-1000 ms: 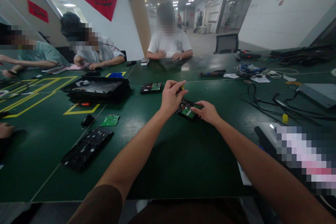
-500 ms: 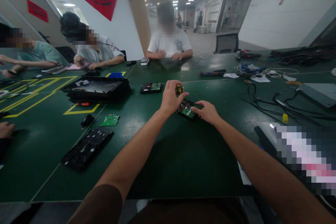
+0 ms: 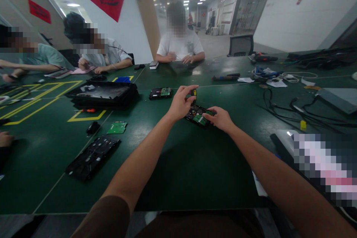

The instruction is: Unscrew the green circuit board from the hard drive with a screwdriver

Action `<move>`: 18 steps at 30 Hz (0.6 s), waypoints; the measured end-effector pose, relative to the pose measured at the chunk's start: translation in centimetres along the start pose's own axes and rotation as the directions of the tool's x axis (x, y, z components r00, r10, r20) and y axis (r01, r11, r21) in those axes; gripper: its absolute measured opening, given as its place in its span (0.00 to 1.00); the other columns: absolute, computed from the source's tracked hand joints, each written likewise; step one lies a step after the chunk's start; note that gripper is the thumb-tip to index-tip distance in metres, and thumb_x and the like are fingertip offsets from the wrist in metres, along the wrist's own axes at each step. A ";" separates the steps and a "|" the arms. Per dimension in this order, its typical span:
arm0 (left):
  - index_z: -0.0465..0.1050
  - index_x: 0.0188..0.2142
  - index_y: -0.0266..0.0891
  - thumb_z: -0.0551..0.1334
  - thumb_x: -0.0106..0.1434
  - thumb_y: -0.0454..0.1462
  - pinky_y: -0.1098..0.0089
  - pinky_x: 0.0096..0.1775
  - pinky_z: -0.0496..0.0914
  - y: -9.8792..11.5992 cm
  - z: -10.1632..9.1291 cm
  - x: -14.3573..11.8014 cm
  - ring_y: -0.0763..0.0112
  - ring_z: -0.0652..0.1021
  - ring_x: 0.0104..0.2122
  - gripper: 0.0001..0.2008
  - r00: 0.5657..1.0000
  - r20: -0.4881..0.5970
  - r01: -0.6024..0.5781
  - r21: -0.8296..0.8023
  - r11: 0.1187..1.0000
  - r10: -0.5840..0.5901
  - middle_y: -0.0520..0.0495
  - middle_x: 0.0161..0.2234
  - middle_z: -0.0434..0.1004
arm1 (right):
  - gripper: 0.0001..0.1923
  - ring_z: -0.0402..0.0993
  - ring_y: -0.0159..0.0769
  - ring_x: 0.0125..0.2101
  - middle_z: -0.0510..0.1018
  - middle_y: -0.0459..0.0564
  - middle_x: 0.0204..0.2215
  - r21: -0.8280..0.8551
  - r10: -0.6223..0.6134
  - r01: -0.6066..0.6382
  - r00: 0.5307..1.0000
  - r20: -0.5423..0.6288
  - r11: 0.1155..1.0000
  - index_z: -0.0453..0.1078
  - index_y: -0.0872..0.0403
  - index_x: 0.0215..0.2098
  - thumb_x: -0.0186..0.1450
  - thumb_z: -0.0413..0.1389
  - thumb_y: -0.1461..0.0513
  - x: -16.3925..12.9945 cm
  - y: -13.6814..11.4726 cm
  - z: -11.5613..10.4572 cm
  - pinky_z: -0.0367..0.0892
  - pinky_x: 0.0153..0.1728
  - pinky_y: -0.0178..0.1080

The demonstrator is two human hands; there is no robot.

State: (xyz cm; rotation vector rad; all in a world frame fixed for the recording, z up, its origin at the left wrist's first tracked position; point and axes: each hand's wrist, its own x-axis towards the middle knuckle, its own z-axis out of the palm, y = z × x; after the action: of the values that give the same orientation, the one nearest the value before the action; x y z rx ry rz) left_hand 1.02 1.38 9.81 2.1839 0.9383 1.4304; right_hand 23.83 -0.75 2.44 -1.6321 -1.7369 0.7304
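The left hand (image 3: 180, 105) pinches a small screwdriver (image 3: 193, 94) upright over the drive (image 3: 199, 115), which lies mid-counter (image 3: 178, 171). The right hand (image 3: 220, 118) is closed on the drive's near edge, pressing it down. The tip could slip off a screw and gouge the green board if the tool tilts.

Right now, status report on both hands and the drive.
Left hand grips small screwdriver over hard drive. Right hand steadies drive's edge. Nothing between them.
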 end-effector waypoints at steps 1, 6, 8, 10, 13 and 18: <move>0.73 0.60 0.46 0.62 0.66 0.27 0.64 0.47 0.76 0.0 -0.1 0.0 0.63 0.76 0.49 0.25 1.000 0.014 -0.011 -0.009 1.000 0.012 0.43 0.52 0.72 | 0.23 0.73 0.29 0.19 0.80 0.48 0.29 -0.001 -0.003 0.003 1.000 -0.002 1.000 0.75 0.55 0.52 0.65 0.65 0.50 0.0 0.0 0.0 0.67 0.21 0.33; 0.70 0.60 0.46 0.68 0.64 0.33 0.64 0.45 0.76 -0.6 0.2 0.1 0.65 0.79 0.44 0.25 0.999 0.045 -0.013 -0.058 0.998 0.016 0.45 0.51 0.77 | 0.23 0.72 0.28 0.19 0.81 0.49 0.32 -0.012 -0.012 0.012 1.000 -0.010 1.000 0.74 0.56 0.52 0.65 0.65 0.50 0.0 0.0 0.0 0.67 0.21 0.32; 0.70 0.58 0.46 0.71 0.63 0.35 0.64 0.44 0.76 -0.7 0.6 0.0 0.66 0.80 0.41 0.25 0.999 0.034 0.002 -0.086 0.996 0.001 0.47 0.47 0.79 | 0.24 0.72 0.28 0.19 0.81 0.49 0.31 -0.017 -0.003 0.003 1.000 -0.006 1.000 0.74 0.56 0.53 0.65 0.65 0.50 0.0 -0.1 0.0 0.67 0.21 0.32; 0.70 0.56 0.45 0.71 0.63 0.35 0.65 0.43 0.76 -0.6 0.9 0.0 0.67 0.80 0.39 0.23 1.000 0.019 0.007 -0.101 0.995 -0.006 0.48 0.45 0.79 | 0.25 0.72 0.28 0.19 0.81 0.49 0.30 -0.020 0.001 -0.002 1.000 -0.002 1.000 0.74 0.56 0.54 0.65 0.65 0.50 0.0 -0.1 -0.1 0.67 0.21 0.32; 0.72 0.52 0.44 0.71 0.63 0.33 0.67 0.41 0.77 0.0 0.8 -0.1 0.68 0.79 0.40 0.19 1.000 -0.022 0.001 -0.049 0.999 -0.002 0.46 0.48 0.76 | 0.25 0.73 0.29 0.19 0.81 0.50 0.32 -0.023 -0.002 0.002 1.000 0.002 1.000 0.74 0.56 0.54 0.65 0.65 0.50 0.0 -0.2 -0.2 0.68 0.20 0.32; 0.74 0.51 0.44 0.67 0.63 0.29 0.70 0.38 0.77 0.6 -0.1 0.1 0.65 0.75 0.47 0.18 1.000 -0.009 -0.024 0.069 0.997 0.024 0.44 0.51 0.70 | 0.25 0.73 0.29 0.20 0.79 0.48 0.28 -0.023 0.007 -0.007 1.000 0.002 1.000 0.74 0.57 0.55 0.66 0.65 0.50 -0.1 -0.2 -0.2 0.67 0.20 0.32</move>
State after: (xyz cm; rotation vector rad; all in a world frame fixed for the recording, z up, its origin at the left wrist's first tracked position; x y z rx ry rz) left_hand 1.17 0.96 10.28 2.2467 0.9814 1.4411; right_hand 23.83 -0.82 2.70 -1.6546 -1.7476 0.7184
